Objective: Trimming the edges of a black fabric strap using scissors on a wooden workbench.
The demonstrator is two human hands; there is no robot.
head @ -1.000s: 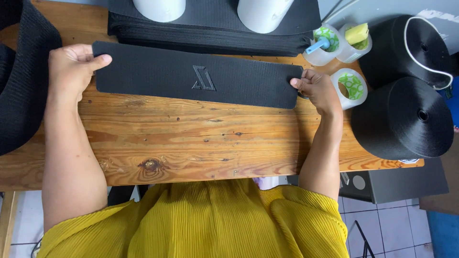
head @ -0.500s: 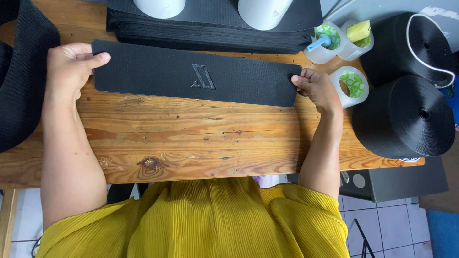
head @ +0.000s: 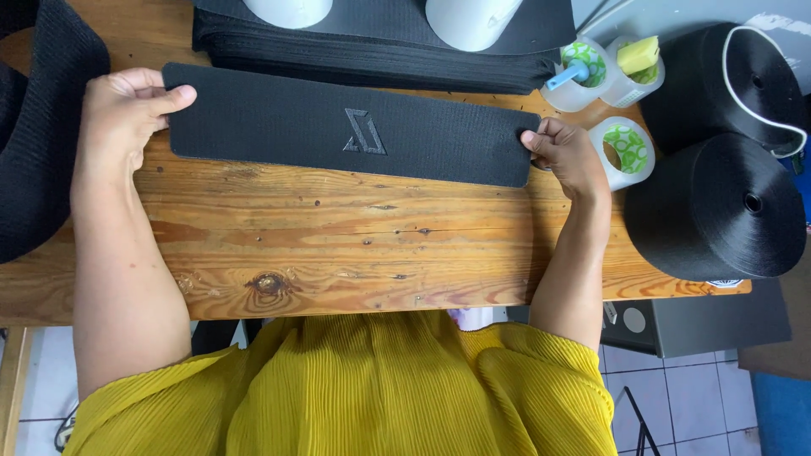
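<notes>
A long black foam strip with an embossed mark at its middle lies flat across the wooden table, at 12 o'clock from the person's yellow shirt. The left hand pinches its 9 o'clock end, thumb on top and fingers curled under; the right hand grips the 3 o'clock end, fingers closed. It looks light, soft and bendy with a grippy texture, so holding both short ends should keep it from sagging
</notes>
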